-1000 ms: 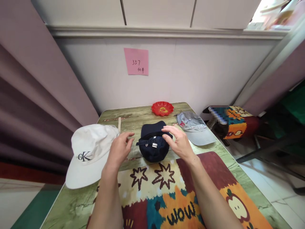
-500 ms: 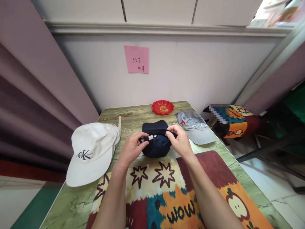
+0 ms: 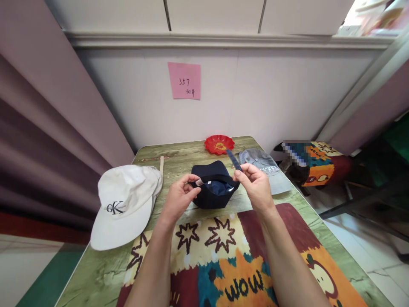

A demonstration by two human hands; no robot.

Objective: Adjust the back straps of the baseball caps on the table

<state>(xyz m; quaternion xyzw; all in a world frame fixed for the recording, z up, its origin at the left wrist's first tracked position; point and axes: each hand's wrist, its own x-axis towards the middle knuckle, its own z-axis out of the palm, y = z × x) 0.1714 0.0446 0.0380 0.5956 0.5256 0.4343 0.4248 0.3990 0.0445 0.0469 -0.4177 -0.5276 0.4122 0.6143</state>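
Past the white cap (image 3: 124,204), the left hand (image 3: 181,195) pinches the navy cap (image 3: 211,201) by its back edge, on the counter (image 3: 182,154); the right hand (image 3: 256,186) now grips its strap (image 3: 233,159), freshly raised beside the grey cap (image 3: 277,182).

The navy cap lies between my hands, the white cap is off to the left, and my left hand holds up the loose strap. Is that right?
One slip: the head view shows the right hand holding up the loose strap. The navy cap does lie between it and the left hand, with the white cap off to the left.
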